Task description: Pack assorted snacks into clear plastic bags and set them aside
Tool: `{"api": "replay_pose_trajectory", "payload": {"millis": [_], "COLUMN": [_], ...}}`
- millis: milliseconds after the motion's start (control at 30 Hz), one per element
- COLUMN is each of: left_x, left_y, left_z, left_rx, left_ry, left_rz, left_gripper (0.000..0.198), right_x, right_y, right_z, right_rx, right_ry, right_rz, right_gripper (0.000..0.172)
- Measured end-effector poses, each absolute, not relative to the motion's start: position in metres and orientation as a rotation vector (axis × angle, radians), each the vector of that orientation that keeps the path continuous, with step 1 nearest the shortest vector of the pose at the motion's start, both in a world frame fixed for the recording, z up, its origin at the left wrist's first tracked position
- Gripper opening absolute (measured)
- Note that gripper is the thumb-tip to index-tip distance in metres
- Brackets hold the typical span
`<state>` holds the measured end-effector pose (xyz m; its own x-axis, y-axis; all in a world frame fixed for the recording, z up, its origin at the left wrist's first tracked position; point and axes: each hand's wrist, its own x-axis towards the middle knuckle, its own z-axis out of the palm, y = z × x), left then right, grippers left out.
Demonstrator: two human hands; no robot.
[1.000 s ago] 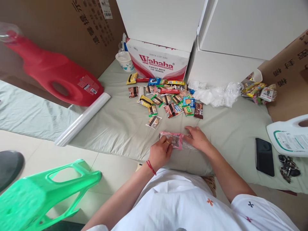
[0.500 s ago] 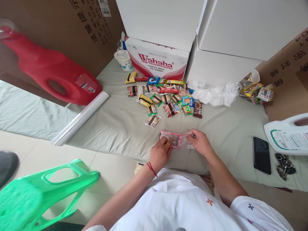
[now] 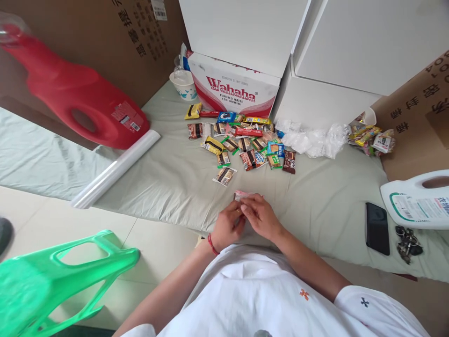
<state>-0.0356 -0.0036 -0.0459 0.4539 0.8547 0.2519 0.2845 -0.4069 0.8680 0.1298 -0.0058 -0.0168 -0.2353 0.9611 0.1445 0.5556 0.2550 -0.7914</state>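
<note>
A clear plastic packet with a pink edge lies at the near edge of the pale green sheeted bed, largely covered by the hands. The left hand curls its fingers in; the right hand meets it, fingertips gathered together. I cannot tell what either pinches. The step looks like working the wrapping with both hands; continuing would seem to call for a steady left hand and fine right fingertips.

Toward the far edge, a white and red cardboard carton reads "Wahaha", "PURIFIED WATER FOR DRINKING". Before it, a dark brown flat packet says "COCOA". The brown cardboard box by the right edge bears Chinese characters, including 封 and 桶. The label on the large red plastic jug is too small to read.
</note>
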Motion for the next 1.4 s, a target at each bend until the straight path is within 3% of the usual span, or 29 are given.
{"api": "replay_pose_trajectory", "payload": {"millis": [200,333,533,633,800,933,1167,1400], "left_x": [-0.059,-0.054,-0.054,-0.055,-0.052,-0.051,-0.048,-0.048], "left_y": [0.001,0.022,0.04,0.034,0.027,0.026,0.032,0.051], "left_z": [-0.03,-0.028,-0.051,-0.054,-0.055,-0.06,-0.058,-0.024], "left_rx": [1.636,1.993,2.307,2.365,2.43,2.442,2.367,1.924], "left_ry": [1.004,0.902,1.173,1.25,1.238,1.209,1.258,1.194], "left_rz": [1.151,0.886,0.486,0.443,0.434,0.487,0.565,0.681], "left_gripper": [0.023,0.038,0.049,0.049,0.062,0.068,0.056,0.05], "right_x": [0.111,0.108,0.132,0.152,0.185,0.184,0.165,0.178], "right_y": [-0.025,-0.03,-0.044,-0.051,-0.038,-0.012,0.022,0.043], "right_z": [-0.028,-0.033,-0.038,-0.035,-0.013,-0.009,-0.034,-0.005], "right_rx": [-1.582,-1.605,-1.436,-1.36,-1.171,-1.275,-1.184,-1.158], "right_ry": [-2.294,-2.445,-2.668,-2.711,-2.456,-2.367,-2.649,-2.564], "right_rz": [0.487,0.38,0.364,0.488,0.767,0.551,0.431,0.668], "right_gripper": [0.049,0.047,0.069,0.064,0.027,0.038,0.064,0.045]}}
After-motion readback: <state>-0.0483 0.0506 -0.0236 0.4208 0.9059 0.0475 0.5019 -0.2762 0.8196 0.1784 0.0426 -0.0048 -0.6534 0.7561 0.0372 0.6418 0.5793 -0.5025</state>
